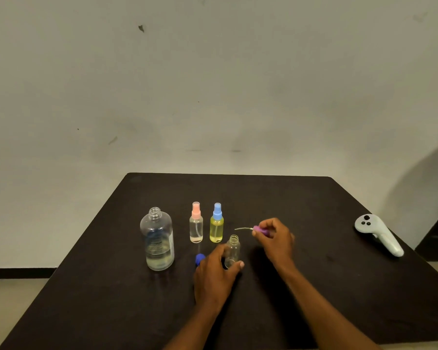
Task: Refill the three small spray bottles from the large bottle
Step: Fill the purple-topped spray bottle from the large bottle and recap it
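Note:
The large clear bottle (pixel 158 242) stands uncapped at the left of the dark table (pixel 238 193), liquid in its lower part. To its right stand a pink-topped spray bottle (pixel 196 224) and a blue-topped spray bottle (pixel 216 224) with yellow liquid. My left hand (pixel 216 272) grips a third small clear bottle (pixel 233 248), open at the neck and upright on the table. My right hand (pixel 274 237) pinches its purple spray head (pixel 259 229), with the thin dip tube pointing left, held above the table to the right of the small bottle.
A blue cap (pixel 199 259) lies on the table just left of my left hand. A white handheld controller (pixel 377 233) lies near the table's right edge. A pale wall stands behind the table's far edge.

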